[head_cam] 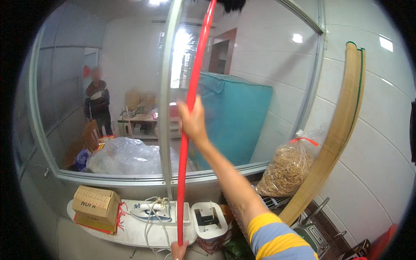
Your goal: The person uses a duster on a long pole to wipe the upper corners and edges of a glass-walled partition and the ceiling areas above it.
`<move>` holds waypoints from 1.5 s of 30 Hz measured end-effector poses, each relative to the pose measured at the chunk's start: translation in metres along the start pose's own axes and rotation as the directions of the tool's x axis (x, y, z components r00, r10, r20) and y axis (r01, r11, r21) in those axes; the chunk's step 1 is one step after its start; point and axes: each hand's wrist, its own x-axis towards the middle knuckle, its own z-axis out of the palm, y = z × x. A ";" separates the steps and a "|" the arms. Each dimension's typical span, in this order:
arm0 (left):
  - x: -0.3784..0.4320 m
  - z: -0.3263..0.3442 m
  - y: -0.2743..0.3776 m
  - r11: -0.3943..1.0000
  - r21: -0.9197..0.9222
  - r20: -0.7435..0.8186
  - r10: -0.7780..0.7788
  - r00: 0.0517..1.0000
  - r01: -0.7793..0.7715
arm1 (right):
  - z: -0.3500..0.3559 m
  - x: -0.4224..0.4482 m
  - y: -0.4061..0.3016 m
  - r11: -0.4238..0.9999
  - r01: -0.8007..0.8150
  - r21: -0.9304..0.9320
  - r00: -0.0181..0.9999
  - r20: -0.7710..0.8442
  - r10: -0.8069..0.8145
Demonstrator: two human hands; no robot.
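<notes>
A long red pole (184, 162) stands almost upright before me, leaning slightly right toward its top. My right hand (194, 123) wraps around it midway, the arm reaching up in a striped sleeve. Around the pole's lower end, my left hand (179, 250) is closed, partly cut off by the bottom edge. Dark bristles (231, 4) show at the top edge near the pole's upper end; the rest of the head is out of view. Behind the pole is a glass partition (133, 65) with a metal upright (165, 107).
Below the glass, an ironing board (130, 235) bears a cardboard box (94, 203) and a steam iron (151, 213). To the right are a tied bag of dried food (289, 165), a rolled mat (338, 136) and a sink (312, 239). Beyond the glass stands a person (97, 100).
</notes>
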 end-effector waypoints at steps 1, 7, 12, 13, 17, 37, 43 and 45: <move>0.027 0.005 0.033 0.999 -0.041 0.009 -0.005 1.000 0.006 | -0.010 0.037 -0.014 0.995 0.078 0.065 0.995 -0.073 -0.073; 0.040 0.033 0.158 0.963 -0.270 0.079 0.023 0.997 -0.001 | -0.080 0.103 -0.034 0.997 0.070 -0.046 0.997 -0.038 -0.071; 0.036 0.081 0.153 0.974 -0.227 0.077 0.035 0.996 -0.016 | -0.148 0.102 -0.021 0.998 0.056 -0.006 0.997 -0.049 -0.056; 0.044 0.077 0.158 0.980 -0.199 0.041 0.028 0.999 -0.019 | -0.168 0.108 -0.014 0.999 0.035 -0.009 0.995 -0.094 -0.036; 0.065 0.053 0.246 0.945 0.065 -0.030 0.322 0.946 -0.320 | -0.277 0.157 -0.008 0.994 0.103 -0.037 0.962 -0.251 -0.109; -0.022 0.019 0.050 0.830 0.540 -0.044 0.194 0.980 -0.140 | -0.335 -0.140 0.125 0.855 -0.234 0.463 0.756 -0.466 0.459; -0.074 -0.083 -0.056 0.815 0.532 0.130 -0.349 0.928 0.232 | -0.222 -0.244 0.115 0.735 -0.343 0.585 0.643 -0.424 0.638; -0.098 -0.122 -0.037 0.807 0.463 0.171 -0.487 0.856 0.367 | -0.149 -0.272 0.097 0.693 -0.394 0.604 0.652 -0.348 0.673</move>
